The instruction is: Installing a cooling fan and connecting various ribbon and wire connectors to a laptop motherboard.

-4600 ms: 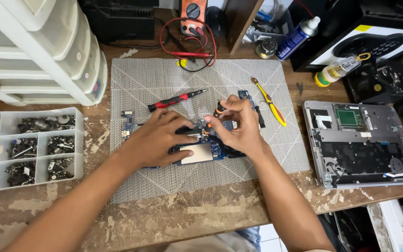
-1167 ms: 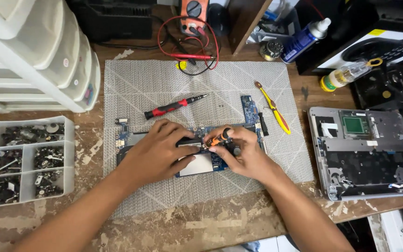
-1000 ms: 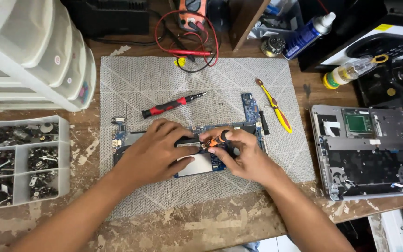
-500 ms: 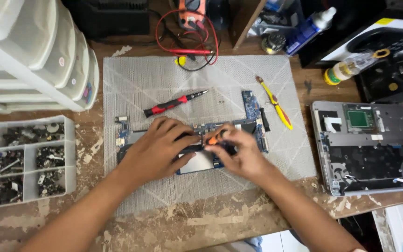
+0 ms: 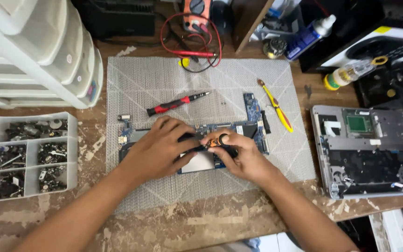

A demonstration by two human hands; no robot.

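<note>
Left hand (image 5: 157, 151) lies flat, fingers spread, pressing the blue circuit board (image 5: 253, 128) onto the grey mat (image 5: 164, 79). Right hand (image 5: 241, 156) pinches a small orange-handled screwdriver (image 5: 214, 141) upright over the board.

Even bright light, soft shadows, slightly blurred.

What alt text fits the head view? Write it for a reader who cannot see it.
A person's left hand rests on a blue circuit board on a grey mat, while the right hand works a small orange-tipped tool over it. A red-and-black screwdriver, a yellow tool, a parts tray and an opened laptop shell lie around.
</note>
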